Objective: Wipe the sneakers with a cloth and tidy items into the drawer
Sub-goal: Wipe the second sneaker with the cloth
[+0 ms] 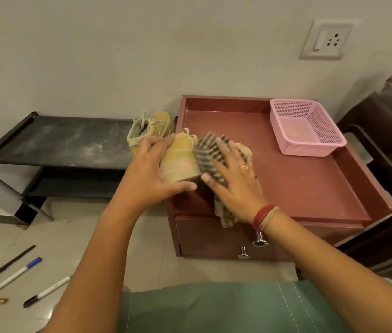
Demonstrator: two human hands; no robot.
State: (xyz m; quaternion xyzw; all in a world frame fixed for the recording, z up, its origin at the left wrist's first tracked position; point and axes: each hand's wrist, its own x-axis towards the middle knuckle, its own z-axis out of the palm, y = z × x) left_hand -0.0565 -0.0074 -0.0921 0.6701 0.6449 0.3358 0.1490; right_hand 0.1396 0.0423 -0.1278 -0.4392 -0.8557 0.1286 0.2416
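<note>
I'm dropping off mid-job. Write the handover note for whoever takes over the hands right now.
Left hand: grips the near sneaker, propped on the front left corner of the cabinet top.
Right hand: flat, pressing the striped cloth against that sneaker's side.
Second sneaker: on the black shoe rack, beside the cabinet.
Done: the near sneaker is being wiped; how clean it is cannot be told.
Left: finish it, then wipe the second sneaker. The drawers look shut. Three pens lie on the floor, and the pink basket sits on the cabinet top.
</note>
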